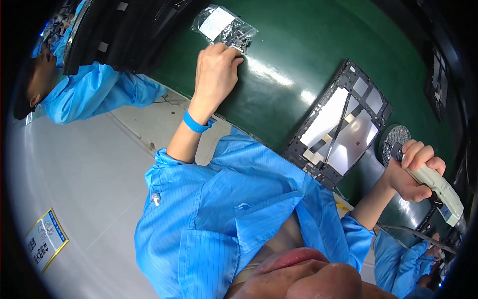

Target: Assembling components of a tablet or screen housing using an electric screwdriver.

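Observation:
My left hand (215, 70) reaches out over the green table (298, 45), fingertips pinching small metal screws at the edge of a clear plastic bag (223, 26) with a white label. A blue band circles that wrist. My right hand (414, 172) is closed around the grip of a pale electric screwdriver (438, 192), its tip over a round dish of small screws (393, 139). Between the hands lies a black rectangular device frame (343, 119) with silvery panels and a thin black cable across it.
A stack of black frames (124, 30) stands at the table's far left. Another person in blue sits at the left (84, 94), and a third blue sleeve shows at the lower right (398, 264). Grey floor with a yellow-edged sign (45, 239) lies below.

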`<state>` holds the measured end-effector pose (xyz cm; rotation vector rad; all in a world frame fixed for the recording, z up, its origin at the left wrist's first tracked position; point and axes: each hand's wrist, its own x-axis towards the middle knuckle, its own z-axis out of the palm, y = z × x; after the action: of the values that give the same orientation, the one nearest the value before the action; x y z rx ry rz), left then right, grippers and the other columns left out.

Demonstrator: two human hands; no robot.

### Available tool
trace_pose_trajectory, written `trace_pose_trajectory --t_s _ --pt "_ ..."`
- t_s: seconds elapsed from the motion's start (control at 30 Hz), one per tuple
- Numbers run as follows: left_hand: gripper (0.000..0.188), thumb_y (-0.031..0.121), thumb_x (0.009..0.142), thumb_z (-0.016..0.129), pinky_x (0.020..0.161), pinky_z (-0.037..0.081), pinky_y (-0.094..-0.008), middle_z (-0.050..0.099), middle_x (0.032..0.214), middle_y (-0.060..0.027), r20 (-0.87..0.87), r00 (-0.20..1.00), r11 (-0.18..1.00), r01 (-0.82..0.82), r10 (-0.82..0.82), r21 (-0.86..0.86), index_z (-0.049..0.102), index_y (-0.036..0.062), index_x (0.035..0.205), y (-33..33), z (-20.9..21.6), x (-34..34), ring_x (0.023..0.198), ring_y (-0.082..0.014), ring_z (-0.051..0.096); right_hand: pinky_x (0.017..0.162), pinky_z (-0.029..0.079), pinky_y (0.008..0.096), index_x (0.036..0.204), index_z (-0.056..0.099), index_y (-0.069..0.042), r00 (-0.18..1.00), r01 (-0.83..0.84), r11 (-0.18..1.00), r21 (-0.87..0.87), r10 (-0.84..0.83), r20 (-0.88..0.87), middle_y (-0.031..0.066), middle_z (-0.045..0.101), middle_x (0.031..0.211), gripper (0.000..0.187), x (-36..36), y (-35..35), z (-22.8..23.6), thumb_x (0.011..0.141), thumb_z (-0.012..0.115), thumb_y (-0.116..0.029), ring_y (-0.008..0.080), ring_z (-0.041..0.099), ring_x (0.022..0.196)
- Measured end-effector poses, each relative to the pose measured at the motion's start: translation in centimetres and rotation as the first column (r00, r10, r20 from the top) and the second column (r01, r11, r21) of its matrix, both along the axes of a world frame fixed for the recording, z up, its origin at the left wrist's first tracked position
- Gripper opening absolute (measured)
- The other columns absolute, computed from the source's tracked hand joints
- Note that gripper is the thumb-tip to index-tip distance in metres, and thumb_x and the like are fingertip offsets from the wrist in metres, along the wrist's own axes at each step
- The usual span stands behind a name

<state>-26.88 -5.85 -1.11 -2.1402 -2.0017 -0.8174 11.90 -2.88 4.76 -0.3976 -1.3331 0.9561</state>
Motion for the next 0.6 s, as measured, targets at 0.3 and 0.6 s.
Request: trace_pose_trajectory --t_s 0.3,0.6 --pt "0.034 0.019 0.067 0.075 0.075 0.041 -0.0349 0.058 0.084 -0.0103 0.237 0.964 0.99 0.099 -0.12 0.096 0.064 0.0056 0.097 -0.2 -0.1 0.5 0.08 -0.0276 0.054 0.055 0.036 0.0292 0.099 0.044 -0.007 0.998 0.067 0.998 -0.008 -0.067 -0.021 0.0033 0.045 0.067 0.06 0.5 0.3 -0.2 0.078 0.059 -0.061 0.0124 0.043 0.053" --pt "0.016 0.014 0.072 0.071 0.052 0.045 -0.0283 0.059 0.063 -0.0111 0.429 0.877 0.972 -0.151 0.216 -0.181 0.067 0.0028 0.082 2.1 1.2 -4.6 0.055 -0.0208 0.058 0.056 0.037 0.0292 0.1 0.044 -0.007 0.998 0.044 0.999 -0.014 -0.045 -0.037 0.0036 0.045 0.067 0.057 0.9 0.3 -0.3 0.079 0.059 -0.057 0.0128 0.044 0.055"
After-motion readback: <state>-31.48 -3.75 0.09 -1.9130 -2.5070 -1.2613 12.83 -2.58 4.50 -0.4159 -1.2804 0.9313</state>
